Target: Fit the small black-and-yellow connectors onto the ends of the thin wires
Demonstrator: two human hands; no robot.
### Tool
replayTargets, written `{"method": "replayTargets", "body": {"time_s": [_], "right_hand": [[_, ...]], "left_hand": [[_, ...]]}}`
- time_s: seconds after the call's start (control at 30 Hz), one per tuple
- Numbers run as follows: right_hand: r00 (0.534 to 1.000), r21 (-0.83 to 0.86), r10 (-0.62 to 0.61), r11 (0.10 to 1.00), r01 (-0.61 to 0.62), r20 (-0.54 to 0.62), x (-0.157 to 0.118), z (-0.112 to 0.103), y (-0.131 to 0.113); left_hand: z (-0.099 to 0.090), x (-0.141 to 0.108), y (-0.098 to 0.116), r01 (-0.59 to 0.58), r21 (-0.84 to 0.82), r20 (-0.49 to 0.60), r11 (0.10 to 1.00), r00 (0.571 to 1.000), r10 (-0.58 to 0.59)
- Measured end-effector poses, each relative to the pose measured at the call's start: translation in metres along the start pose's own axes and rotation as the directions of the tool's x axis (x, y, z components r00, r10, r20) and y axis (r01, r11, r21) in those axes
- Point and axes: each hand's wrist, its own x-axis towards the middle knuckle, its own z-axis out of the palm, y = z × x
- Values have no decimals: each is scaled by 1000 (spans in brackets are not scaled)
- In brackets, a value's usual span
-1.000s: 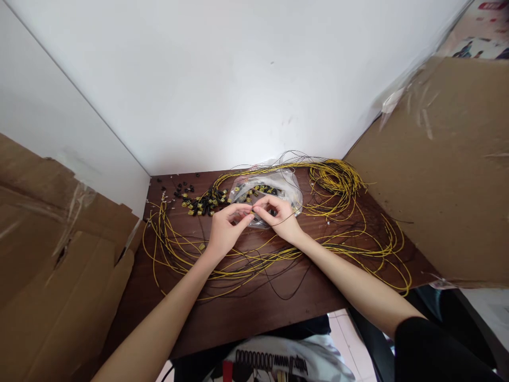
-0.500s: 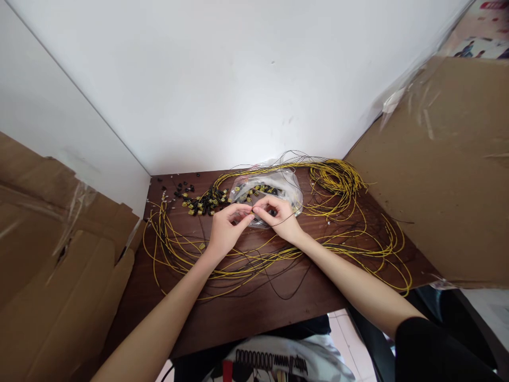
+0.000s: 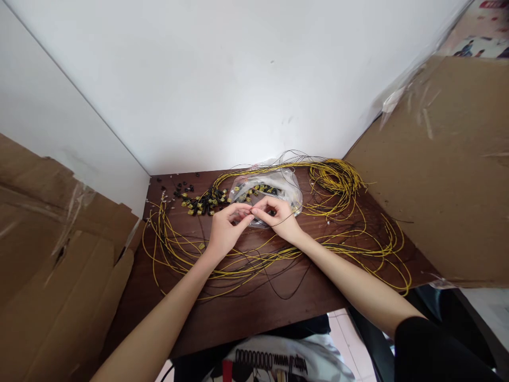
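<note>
Over the front of the clear plastic bag (image 3: 293,183), my left hand (image 3: 228,228) and my right hand (image 3: 278,217) meet fingertip to fingertip. Thumb and fingers are pinched together on both hands. A thin black wire (image 3: 287,228) runs out from under my right hand, and its end seems to lie in that pinch. What my left fingertips grip is too small and covered to make out. Small black and yellow connectors (image 3: 202,202) are heaped left of the bag, with more of them in it.
Yellow and black wires (image 3: 254,273) stretch across the brown table (image 3: 238,329) beneath my forearms. A wire coil (image 3: 338,180) lies at the back right, and small black pieces (image 3: 186,187) at the back left. Cardboard (image 3: 449,170) and a white wall (image 3: 238,90) enclose the table.
My fingertips have shifted very slightly, and the small dark piece that showed between them is now mostly covered. The wires and connectors have stayed in place.
</note>
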Motion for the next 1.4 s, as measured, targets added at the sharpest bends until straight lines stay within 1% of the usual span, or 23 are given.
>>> {"method": "replayTargets", "body": {"time_s": [0.2,0.3,0.43,0.57,0.63,0.77,0.87,1.03,1.2,1.3,1.4], "right_hand": [[999,-66,-35,997,34,-17,1,-2,1],[998,-107,-68,992,68,2,1,-4,1],[986,-151,-148,976,158,72,1,-7,-1],[948,-227,-262,926,300,183,1,-10,-2],[939,-253,-276,912,324,208,1,-11,-1],[949,-250,-256,922,297,183,1,-11,-2],[961,-240,-235,934,265,146,1,-9,-2],[950,-234,-286,922,309,126,-2,-6,-2],[958,-224,-265,933,283,108,-1,-5,1],[961,-214,-257,938,273,97,0,-6,1],[968,-188,-238,950,250,80,0,-6,0]], "left_hand": [[-1,0,-2,8,8,-5,1000,1000,-8],[-2,1,-4,18,-15,8,1000,1000,-18],[-3,2,-6,15,-29,-1,999,1000,-15],[-3,1,-5,-5,-32,-7,999,1000,5],[-3,1,-6,-9,-22,-1,1000,1000,9],[-4,2,-6,11,18,8,1000,1000,-11],[-6,2,-4,13,13,22,1000,1000,-14],[-8,2,-1,23,-29,67,999,998,-21],[-10,3,-1,36,-62,102,997,994,-29],[-11,4,0,22,-25,126,999,992,-19],[-12,3,-1,-36,59,135,998,990,27]]}}
